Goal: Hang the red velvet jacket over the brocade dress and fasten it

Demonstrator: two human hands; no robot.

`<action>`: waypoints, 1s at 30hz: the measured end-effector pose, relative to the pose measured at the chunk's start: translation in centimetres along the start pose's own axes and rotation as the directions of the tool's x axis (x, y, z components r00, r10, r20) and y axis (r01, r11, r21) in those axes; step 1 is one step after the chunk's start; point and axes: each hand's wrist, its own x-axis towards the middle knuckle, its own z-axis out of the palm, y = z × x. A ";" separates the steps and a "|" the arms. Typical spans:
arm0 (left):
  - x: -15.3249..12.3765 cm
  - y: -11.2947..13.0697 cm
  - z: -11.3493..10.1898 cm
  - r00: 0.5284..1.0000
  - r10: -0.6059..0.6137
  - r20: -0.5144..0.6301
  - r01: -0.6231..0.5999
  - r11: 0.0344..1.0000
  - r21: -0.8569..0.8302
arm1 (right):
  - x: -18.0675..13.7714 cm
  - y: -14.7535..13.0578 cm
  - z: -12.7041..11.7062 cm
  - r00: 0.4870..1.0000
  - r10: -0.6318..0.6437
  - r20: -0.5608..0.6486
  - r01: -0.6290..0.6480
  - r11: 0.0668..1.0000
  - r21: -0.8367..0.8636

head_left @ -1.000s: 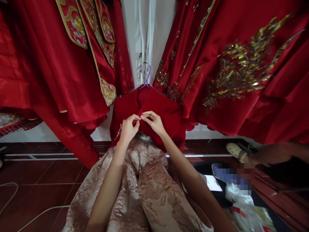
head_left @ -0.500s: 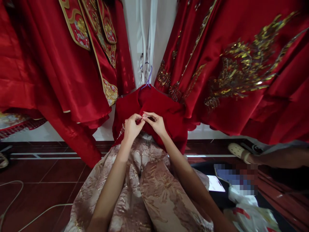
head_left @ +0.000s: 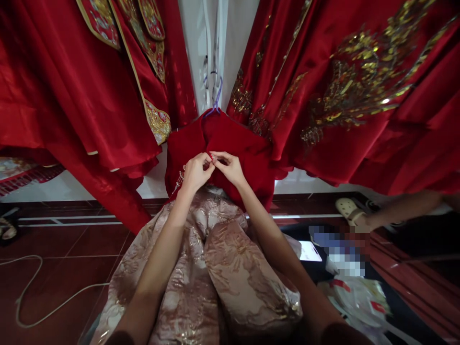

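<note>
Just above the centre of the frame, the left hand (head_left: 194,173) and the right hand (head_left: 229,167) meet fingertip to fingertip on a small pale beaded fastening (head_left: 212,157) at the front of a dark red velvet top (head_left: 247,163) that hangs on a purple hanger (head_left: 216,98). Each grip is narrow, pinched on the fastening from its own side, so it lies directly between them, neither hand nearer. A short beaded strand (head_left: 178,181) dangles to the left, below the left wrist. The top's hem drapes over a pink and gold brocade skirt (head_left: 223,268) in the lower centre, and red satin robes with gold embroidery (head_left: 345,96) hang on both sides.
</note>
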 end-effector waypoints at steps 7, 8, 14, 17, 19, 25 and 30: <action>-1.6 -1.0 2.4 0.990 -0.076 0.119 0.120 0.893 -0.433 | 0.5 0.1 -0.2 0.995 0.064 -0.073 -0.064 0.998 0.006; -1.7 -1.3 2.6 0.989 -0.077 0.123 0.126 0.877 -0.464 | 0.3 0.1 -0.4 0.997 0.063 -0.054 -0.064 0.998 -0.004; -2.1 -1.8 2.0 0.993 -0.038 0.115 0.057 0.984 -0.169 | -2.1 -0.8 -1.6 0.999 0.047 -0.007 -0.048 0.983 -0.176; -3.4 -2.3 1.3 0.982 -0.140 0.125 0.130 0.988 0.083 | -3.5 -1.7 -1.9 0.999 -0.036 0.012 0.038 0.919 -0.392; -4.8 -3.5 1.1 0.955 -0.279 0.101 0.255 0.946 0.199 | -4.6 -2.1 -1.9 0.985 -0.080 0.152 0.143 0.870 -0.472; -8.2 -8.4 0.6 0.920 -0.376 0.108 0.340 0.905 0.254 | -7.8 1.0 -0.3 0.997 -0.066 -0.032 0.025 0.715 -0.699; -8.6 -9.6 -1.2 0.937 -0.300 0.177 0.295 0.954 0.056 | -7.0 3.6 1.2 0.978 -0.014 -0.209 -0.165 0.564 -0.809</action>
